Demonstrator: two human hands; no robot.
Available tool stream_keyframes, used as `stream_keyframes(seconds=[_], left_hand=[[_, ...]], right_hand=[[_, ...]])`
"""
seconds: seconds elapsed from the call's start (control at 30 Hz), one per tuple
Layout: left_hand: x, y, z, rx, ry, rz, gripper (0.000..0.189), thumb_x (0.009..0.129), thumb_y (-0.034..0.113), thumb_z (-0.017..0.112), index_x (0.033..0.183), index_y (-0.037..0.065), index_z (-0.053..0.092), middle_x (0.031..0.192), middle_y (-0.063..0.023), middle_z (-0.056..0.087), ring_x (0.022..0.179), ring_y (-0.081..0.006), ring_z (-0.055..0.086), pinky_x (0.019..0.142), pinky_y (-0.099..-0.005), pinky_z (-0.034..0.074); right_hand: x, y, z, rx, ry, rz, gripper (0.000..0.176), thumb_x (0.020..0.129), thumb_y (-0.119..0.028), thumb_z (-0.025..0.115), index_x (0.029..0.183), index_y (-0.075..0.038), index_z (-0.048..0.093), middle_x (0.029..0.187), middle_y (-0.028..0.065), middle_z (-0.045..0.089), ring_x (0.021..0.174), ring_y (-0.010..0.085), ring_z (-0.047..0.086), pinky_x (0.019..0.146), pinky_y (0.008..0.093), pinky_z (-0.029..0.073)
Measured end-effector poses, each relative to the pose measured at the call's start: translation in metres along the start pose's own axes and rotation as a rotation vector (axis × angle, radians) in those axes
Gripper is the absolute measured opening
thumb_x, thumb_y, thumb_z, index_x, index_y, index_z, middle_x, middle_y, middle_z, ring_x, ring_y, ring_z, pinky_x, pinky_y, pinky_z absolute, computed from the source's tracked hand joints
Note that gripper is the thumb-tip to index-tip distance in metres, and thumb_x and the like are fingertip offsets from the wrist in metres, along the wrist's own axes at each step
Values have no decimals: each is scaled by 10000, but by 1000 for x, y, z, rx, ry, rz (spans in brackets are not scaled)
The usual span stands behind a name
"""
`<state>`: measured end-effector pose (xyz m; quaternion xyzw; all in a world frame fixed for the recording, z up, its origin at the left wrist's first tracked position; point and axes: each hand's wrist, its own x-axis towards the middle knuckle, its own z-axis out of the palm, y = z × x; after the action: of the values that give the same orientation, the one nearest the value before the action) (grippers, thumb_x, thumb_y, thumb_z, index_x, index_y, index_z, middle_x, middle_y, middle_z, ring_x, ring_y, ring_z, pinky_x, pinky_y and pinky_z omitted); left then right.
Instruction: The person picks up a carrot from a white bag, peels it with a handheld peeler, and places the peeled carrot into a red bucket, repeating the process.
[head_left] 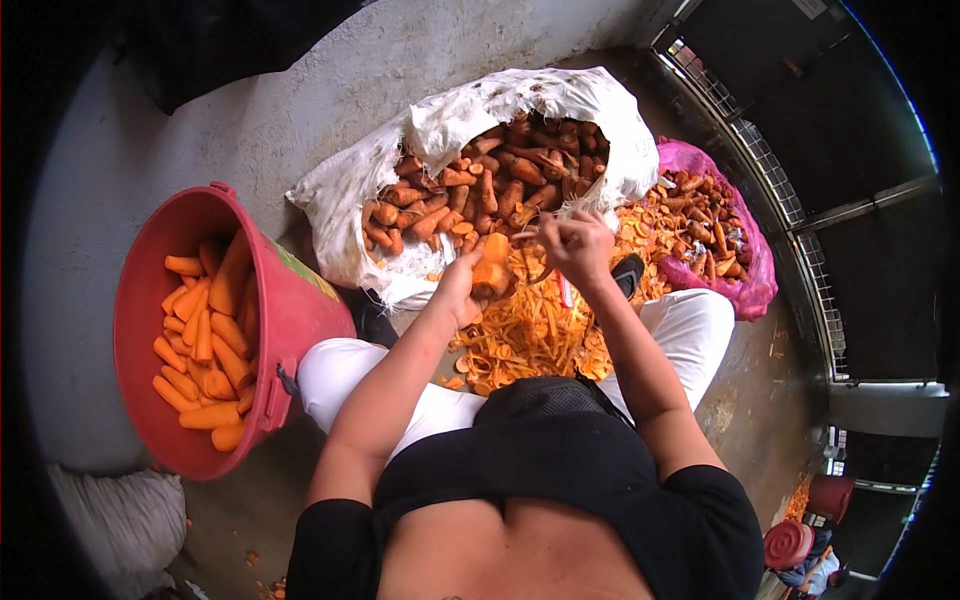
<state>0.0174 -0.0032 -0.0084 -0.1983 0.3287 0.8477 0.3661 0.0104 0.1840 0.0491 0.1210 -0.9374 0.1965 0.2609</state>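
Observation:
My left hand (pixel 459 288) is closed around a thick peeled carrot (pixel 491 268), its bright orange surface facing up. Close by on the right, my right hand (pixel 580 247) is curled with its fingers bent toward the carrot. A thin dark curved edge shows below those fingers, but what they hold is too small to name. Beneath both hands lies a heap of orange carrot peelings (pixel 535 345) between my legs. A small red and white strip (pixel 566 291) shows on the heap under my right wrist.
A torn white sack (pixel 345 160) of unpeeled carrots (pixel 520 170) lies ahead. Peeled carrots (pixel 205 335) fill part of a red bucket (pixel 135 330) at left. A pink bag (pixel 757 255) with carrot scraps stands right. Another person (pixel 822 572) is at lower right.

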Motion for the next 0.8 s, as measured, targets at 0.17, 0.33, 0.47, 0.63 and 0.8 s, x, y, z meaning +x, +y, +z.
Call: stream_keyframes(seconds=[0.17,0.33,0.47,0.63,0.8], left_hand=[[7,-6,-11,-34,31,-39,324,959,282,405,1139,64,564,964,-91,625,858,-196,616,752,-370,530],[2,-6,-8,-93,61,11,280,948,256,438,1104,70,576,943,-76,622,819,-184,607,734,-363,523],[-5,-3,-3,-73,70,38,255,940,262,479,1077,70,577,891,-60,628,781,-169,607,721,-354,524],[-20,5,11,-54,6,112,254,922,290,542,1035,67,588,832,-46,634,751,-156,614,712,-341,529],[-16,9,6,-33,-98,135,263,910,300,571,1001,56,604,836,-49,634,758,-156,619,720,-332,532]], right_hand=[[-3,-23,11,52,56,-271,327,784,-166,664,473,-118,572,458,-25,533,455,133,436,515,306,342],[1,-30,12,73,20,-303,322,761,-132,676,468,-91,551,468,-6,539,470,154,463,520,311,350],[5,-31,13,109,-15,-304,321,769,-128,667,472,-92,552,463,-2,528,469,166,457,522,315,348],[11,-25,18,215,-10,-269,316,779,-168,631,476,-123,551,451,1,497,477,193,434,508,333,325],[17,-22,21,268,-23,-254,320,782,-187,620,475,-114,564,461,16,511,479,197,452,517,340,344]])
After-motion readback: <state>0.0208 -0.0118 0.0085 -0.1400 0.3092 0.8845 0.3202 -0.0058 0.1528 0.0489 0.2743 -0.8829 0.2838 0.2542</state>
